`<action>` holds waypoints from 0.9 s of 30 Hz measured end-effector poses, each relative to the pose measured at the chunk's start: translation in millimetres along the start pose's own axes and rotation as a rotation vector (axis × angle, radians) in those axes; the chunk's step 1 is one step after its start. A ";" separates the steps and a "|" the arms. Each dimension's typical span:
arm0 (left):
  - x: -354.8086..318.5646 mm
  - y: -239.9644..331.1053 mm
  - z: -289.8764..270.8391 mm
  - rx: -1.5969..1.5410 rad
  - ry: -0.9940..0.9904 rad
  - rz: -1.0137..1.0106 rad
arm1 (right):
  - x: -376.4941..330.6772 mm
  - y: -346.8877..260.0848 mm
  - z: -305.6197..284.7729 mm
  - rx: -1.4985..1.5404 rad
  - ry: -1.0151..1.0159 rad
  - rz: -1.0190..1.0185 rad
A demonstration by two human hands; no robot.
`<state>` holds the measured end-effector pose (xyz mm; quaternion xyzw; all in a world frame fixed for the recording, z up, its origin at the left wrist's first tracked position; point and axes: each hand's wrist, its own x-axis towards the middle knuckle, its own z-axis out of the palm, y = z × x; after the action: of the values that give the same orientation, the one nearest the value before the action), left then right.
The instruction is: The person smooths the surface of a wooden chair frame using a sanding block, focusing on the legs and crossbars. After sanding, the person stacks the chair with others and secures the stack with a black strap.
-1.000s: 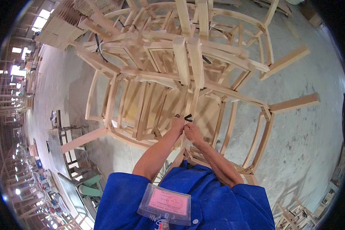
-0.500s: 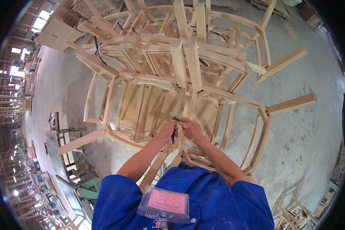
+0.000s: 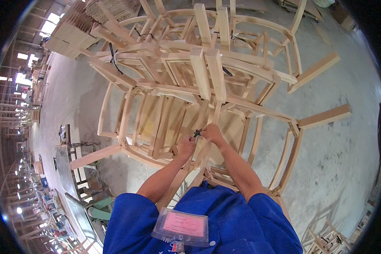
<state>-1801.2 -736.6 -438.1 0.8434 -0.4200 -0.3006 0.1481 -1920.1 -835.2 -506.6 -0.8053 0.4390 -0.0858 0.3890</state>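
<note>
A black strap (image 3: 197, 133) is stretched between my two hands, in front of the pale wooden legs of a stacked chair frame (image 3: 216, 76). My left hand (image 3: 186, 147) is closed on its lower end. A little higher and to the right, my right hand (image 3: 213, 133) pinches the strap's other end with bent fingers. Both hands are over the wooden pieces in the middle of the stack, close to my body. How the strap runs around the wood behind my fingers is hidden.
More unfinished chair frames (image 3: 258, 63) are piled at the far side, with legs jutting right and left. Another black strap (image 3: 113, 57) hangs at the upper left. A metal-topped bench (image 3: 63, 169) stands left; stacked boards (image 3: 70, 38) lie beyond.
My right hand has moved up and away from my left hand, drawing the strap between them. The left hand has dropped slightly. The whole view has shifted a little.
</note>
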 end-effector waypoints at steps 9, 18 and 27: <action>11.6 5.5 22.8 0.007 -0.066 -0.129 | 24.6 10.8 5.0 -0.165 -0.217 -0.042; 9.0 15.8 52.3 -1.099 -0.086 -0.533 | 33.7 -12.3 -19.5 0.107 -0.429 0.509; 16.0 14.3 54.0 -1.154 -0.174 -0.512 | 38.3 1.0 -7.1 -0.066 -0.500 0.257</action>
<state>-1836.7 -757.8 -479.0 0.6740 0.0137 -0.5719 0.4675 -1901.2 -869.0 -510.3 -0.7515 0.4304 0.1798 0.4665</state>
